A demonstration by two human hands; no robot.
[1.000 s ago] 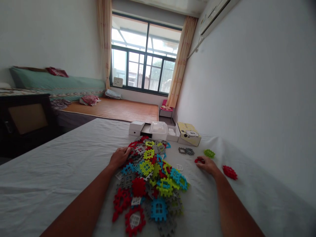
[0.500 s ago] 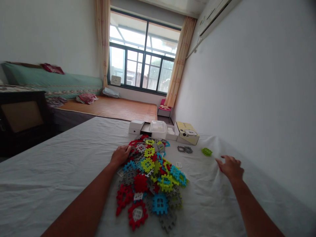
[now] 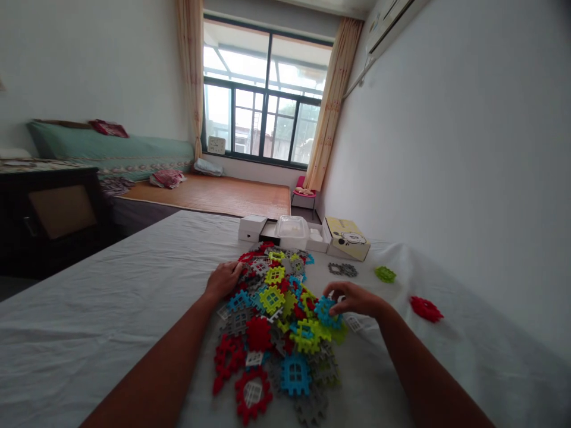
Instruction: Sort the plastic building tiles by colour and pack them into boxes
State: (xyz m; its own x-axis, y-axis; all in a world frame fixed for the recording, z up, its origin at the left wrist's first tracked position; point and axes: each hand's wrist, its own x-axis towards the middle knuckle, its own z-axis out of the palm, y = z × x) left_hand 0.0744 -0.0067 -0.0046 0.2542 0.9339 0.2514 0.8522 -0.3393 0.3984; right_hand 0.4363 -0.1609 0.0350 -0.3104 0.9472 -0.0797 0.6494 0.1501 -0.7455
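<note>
A heap of interlocking plastic tiles [image 3: 272, 321] in red, blue, yellow-green and grey lies on the white sheet [image 3: 111, 315]. My left hand [image 3: 223, 278] rests on the heap's left edge, fingers curled over grey and red tiles. My right hand [image 3: 354, 299] is at the heap's right edge, its fingertips pinching a blue tile [image 3: 324, 310]. Apart from the heap lie a red tile [image 3: 426, 308], a green tile [image 3: 385, 274] and a pair of grey tiles [image 3: 342, 270].
Behind the heap stand white boxes [image 3: 252, 226], a clear plastic tub [image 3: 292, 228] and a yellow cardboard box [image 3: 348, 238]. A white wall runs close along the right. Beyond are a wooden platform, a green bed, a dark cabinet and a window.
My right hand set a red tile down on the far right, then swung back left to the heap and pinched a blue tile. My left hand stayed put.
</note>
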